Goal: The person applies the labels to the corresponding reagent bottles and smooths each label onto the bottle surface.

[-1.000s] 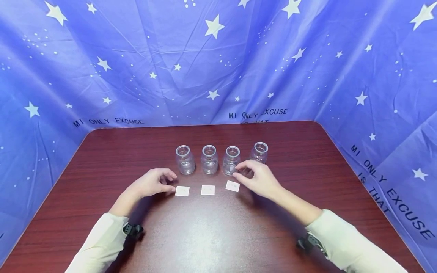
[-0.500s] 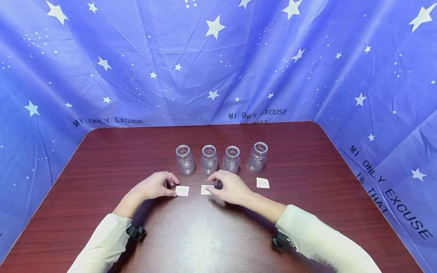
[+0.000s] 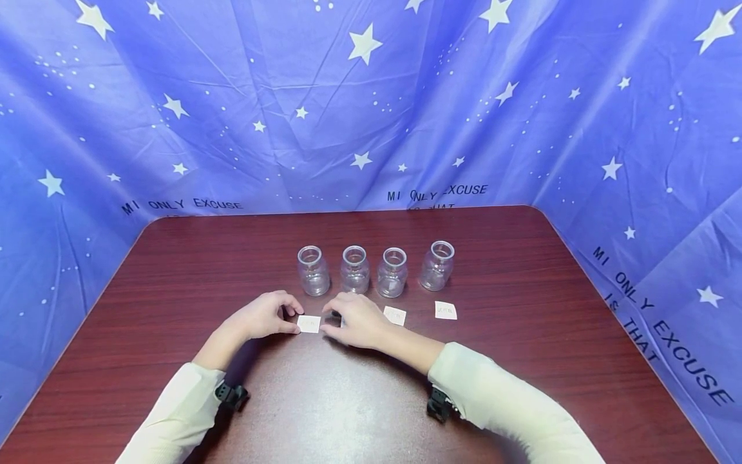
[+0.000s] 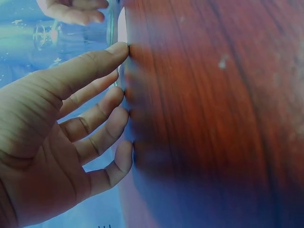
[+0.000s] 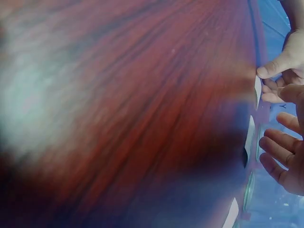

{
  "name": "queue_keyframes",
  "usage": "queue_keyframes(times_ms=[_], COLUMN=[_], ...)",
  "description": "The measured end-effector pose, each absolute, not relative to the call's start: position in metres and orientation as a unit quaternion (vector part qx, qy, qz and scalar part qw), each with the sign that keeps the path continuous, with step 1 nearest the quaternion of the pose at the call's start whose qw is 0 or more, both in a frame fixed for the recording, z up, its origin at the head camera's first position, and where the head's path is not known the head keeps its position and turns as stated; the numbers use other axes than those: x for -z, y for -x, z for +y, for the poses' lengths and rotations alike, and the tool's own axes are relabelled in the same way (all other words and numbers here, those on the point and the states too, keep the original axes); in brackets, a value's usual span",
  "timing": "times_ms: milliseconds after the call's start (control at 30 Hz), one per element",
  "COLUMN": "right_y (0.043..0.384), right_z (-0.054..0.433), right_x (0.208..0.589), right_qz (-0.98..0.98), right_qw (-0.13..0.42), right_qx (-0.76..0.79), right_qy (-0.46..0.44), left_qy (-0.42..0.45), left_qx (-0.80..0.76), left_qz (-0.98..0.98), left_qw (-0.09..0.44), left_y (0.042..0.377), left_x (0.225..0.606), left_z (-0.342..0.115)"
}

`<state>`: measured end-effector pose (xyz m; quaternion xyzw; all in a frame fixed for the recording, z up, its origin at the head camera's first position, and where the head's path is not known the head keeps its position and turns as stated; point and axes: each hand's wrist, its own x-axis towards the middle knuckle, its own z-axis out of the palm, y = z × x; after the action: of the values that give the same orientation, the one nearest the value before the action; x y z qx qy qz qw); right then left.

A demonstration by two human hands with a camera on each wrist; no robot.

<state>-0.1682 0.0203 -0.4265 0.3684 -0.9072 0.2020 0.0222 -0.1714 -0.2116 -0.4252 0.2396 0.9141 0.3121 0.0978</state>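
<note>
At lower centre of the head view, a white card (image 3: 309,324) is seen between the left hand (image 3: 261,316) and right hand (image 3: 361,322). On both, thumb and fingers are held apart. A glass jar (image 3: 314,274) is noted above.

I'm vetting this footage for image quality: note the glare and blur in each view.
Head: a bright glare patch on the near part of the table; glass jars fairly clear, writing on the cards too small to read.
Left wrist: left hand fairly crisp, wood grain soft.
Right wrist: pale glare at left, grain smeared.
</note>
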Motion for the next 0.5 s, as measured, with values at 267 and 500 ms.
queue_keyframes(times_ms=[267,500], right_y=[0.170,0.170], right_z=[0.007,0.002], right_x=[0.433,0.434], right_qz=[-0.914,-0.921], right_qw=[0.027,0.020], right_qx=[-0.120,-0.080], right_qy=[-0.388,-0.382], left_qy=[-0.237,-0.239], left_qx=[-0.302,-0.296], left_qz=[0.918,0.920], left_qw=[0.099,0.093], left_y=[0.169,0.170], left_x=[0.423,0.424], left_z=[-0.212,-0.212])
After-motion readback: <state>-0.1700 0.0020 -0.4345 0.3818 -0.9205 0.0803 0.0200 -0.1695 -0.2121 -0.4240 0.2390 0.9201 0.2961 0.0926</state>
